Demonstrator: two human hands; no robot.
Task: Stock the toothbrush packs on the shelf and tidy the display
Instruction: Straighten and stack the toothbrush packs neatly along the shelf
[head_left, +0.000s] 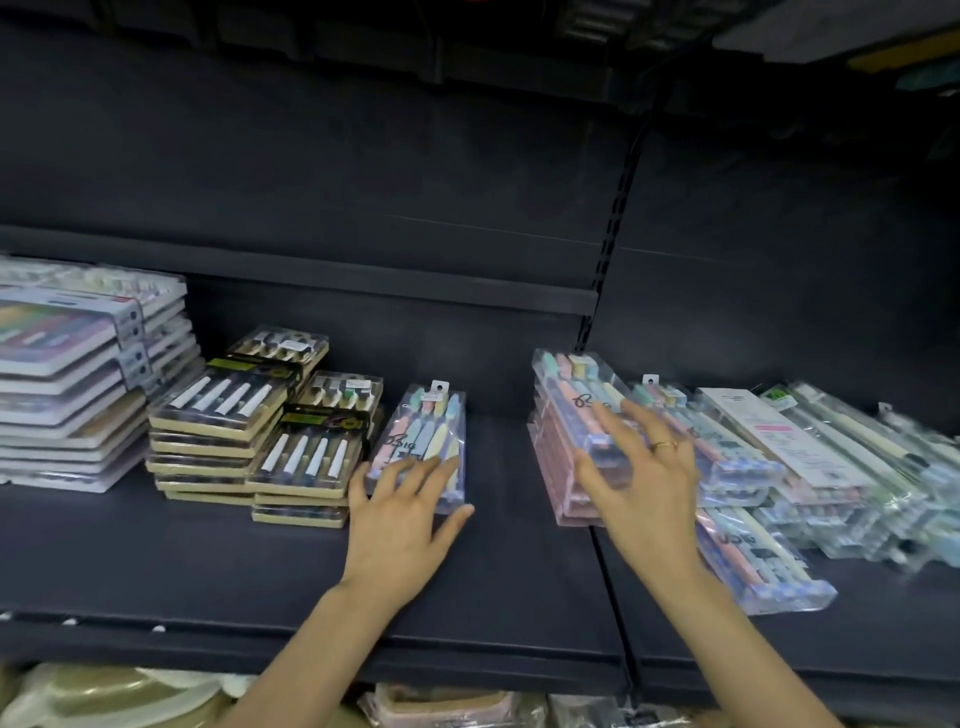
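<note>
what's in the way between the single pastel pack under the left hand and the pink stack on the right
Nothing visible. Bare shelf lies between the single pack and the pink stack; the left hand already rests on the pack.

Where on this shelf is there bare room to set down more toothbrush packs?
Bare shelf lies between the single pastel pack under the left hand and the pink-based stack under the right hand. The front strip is also free. Right of that stack, loose packs crowd together.

We face a dim dark metal shelving unit (467, 561), its back panel (363, 171) plain, a slotted upright (613, 228) between bays.
</note>
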